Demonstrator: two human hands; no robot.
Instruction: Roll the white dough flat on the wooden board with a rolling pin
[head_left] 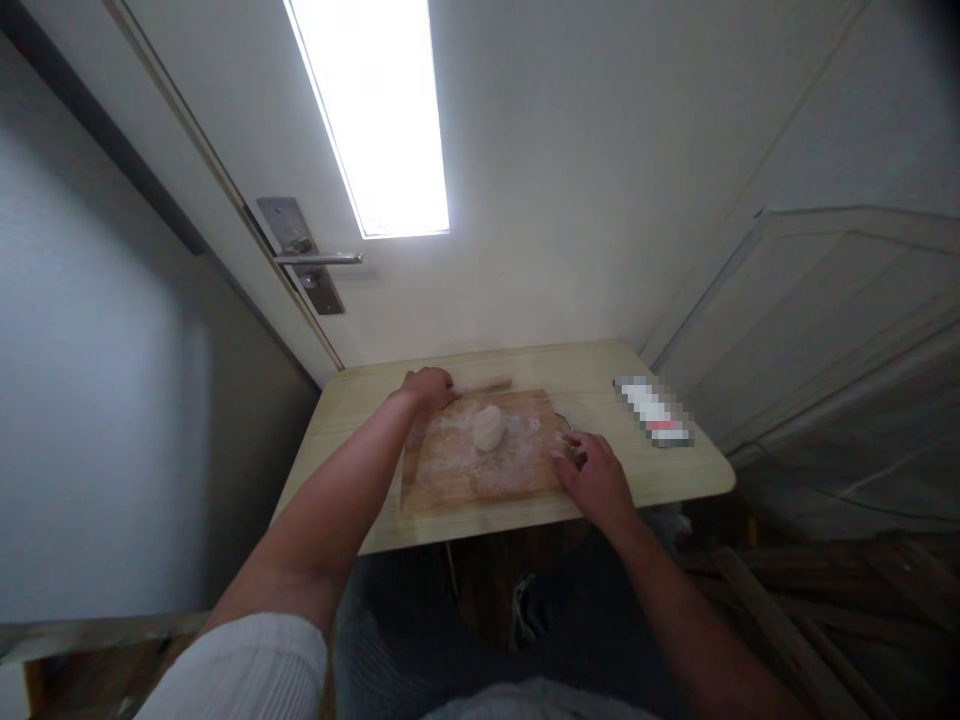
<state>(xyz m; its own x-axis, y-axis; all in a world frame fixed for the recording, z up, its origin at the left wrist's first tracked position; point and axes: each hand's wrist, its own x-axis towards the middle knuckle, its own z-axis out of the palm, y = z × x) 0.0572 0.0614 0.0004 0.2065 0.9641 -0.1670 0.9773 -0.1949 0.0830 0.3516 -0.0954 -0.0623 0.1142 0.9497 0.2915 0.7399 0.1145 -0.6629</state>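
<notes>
A rounded ball of dough [488, 428] sits on a wooden cutting board [517, 480] dusted with white flour. Behind the board lies a wooden rolling pin [484, 384]. My left hand [429, 388] is closed around the pin's left end, at the board's far left corner; its fingertips are partly hidden. At the board's right edge is my right hand [598, 478], its floury fingers curved and apart, with nothing visible between them. A thin wire loop [564, 420] shows just beyond those fingers.
The board rests on a small pale wooden table [442, 533]. A blurred-out phone-like object [654, 412] lies at the table's right side. Behind stands a white door with a metal handle [319, 259]. My legs are below the front edge.
</notes>
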